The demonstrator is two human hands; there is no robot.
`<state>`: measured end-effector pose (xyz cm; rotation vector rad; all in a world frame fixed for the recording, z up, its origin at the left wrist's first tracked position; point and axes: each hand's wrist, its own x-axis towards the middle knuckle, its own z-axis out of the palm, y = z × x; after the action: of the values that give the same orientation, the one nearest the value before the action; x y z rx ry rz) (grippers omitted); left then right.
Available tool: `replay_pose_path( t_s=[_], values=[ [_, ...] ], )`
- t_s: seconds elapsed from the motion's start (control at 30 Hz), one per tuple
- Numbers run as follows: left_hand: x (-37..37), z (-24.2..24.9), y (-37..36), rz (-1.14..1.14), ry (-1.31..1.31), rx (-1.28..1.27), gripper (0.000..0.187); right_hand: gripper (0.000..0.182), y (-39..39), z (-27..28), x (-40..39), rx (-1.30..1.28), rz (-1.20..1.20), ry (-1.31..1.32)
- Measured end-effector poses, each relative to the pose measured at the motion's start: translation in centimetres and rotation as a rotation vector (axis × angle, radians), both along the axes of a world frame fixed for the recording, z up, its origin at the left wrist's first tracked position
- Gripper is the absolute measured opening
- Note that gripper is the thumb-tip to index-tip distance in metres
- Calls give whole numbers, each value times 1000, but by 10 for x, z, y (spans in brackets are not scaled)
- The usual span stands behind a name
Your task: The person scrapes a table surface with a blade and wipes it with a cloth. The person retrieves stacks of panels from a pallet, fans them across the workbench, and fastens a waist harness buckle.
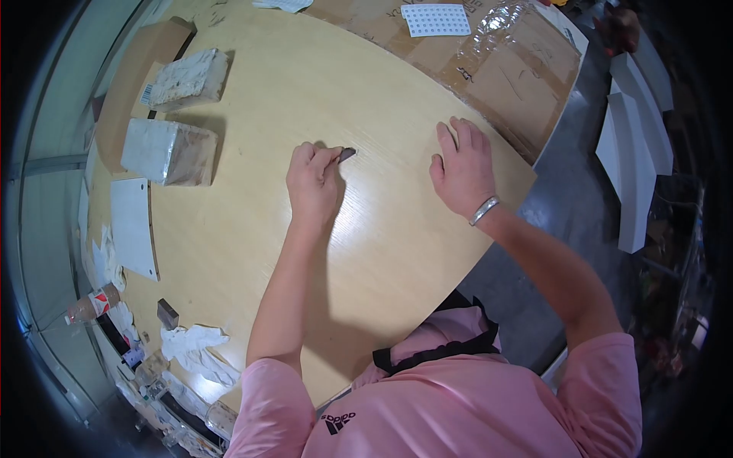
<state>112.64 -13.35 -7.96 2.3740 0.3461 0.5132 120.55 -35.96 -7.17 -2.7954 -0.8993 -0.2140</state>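
Observation:
My left hand (313,179) is closed in a pinch on a small dark flat piece (347,154), which touches the light wood-grain board (397,229). Most of that piece is hidden by the fingers, so its exact kind does not show. Over to the right, my right hand (464,169) lies open on the same board near its edge, fingers stretched out. A silver bracelet (484,211) circles that wrist.
Two wrapped blocks (169,151) and a white panel (134,229) are at left. Lower left are a bottle (93,303), a dark small block (167,314) and a white cloth (200,353). Cardboard (511,91) with a label sheet (436,20) lies beyond; white panels (630,164) are far right.

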Motion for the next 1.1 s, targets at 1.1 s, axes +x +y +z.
replay_pose_path(
  t_s=[1.1],
  values=[
    [-15,-8,0,105,15,-54,10,42,-1,-2,0,10,9,-10]
  ],
)
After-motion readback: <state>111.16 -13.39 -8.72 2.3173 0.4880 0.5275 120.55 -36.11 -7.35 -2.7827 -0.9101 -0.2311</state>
